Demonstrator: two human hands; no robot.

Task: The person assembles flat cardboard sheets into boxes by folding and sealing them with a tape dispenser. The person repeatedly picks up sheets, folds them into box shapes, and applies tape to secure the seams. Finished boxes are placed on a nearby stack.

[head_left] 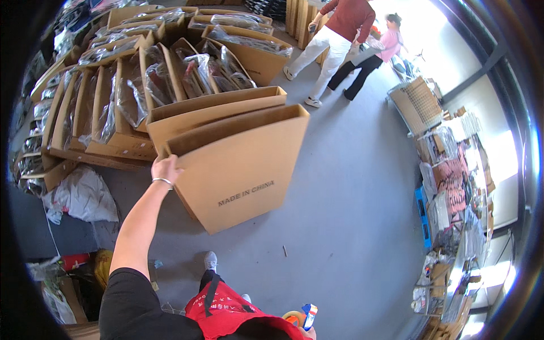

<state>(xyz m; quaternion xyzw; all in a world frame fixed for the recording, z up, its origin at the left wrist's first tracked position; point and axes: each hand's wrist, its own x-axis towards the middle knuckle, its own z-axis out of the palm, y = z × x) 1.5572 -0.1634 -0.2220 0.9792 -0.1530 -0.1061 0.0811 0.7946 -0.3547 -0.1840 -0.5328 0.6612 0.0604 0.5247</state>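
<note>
My left hand [166, 169] is closed on the near left corner of a tall, narrow cardboard box [243, 170]. This box is open at the top, looks hollow, and leans slightly. Behind it, almost touching, is a second open cardboard box [218, 113] of similar shape. Low at the bottom edge, my right hand [309, 334] shows only in part, closed around a tape dispenser [309, 316] with a blue and white body and a roll of tan tape beside it.
Rows of open cartons [122, 107] with plastic-wrapped goods fill the upper left. A white sack [85, 195] lies below them. Two people [340, 34] stand at the far side. Along the right are a wire cage [416, 105], stacked goods and a blue pallet [423, 218].
</note>
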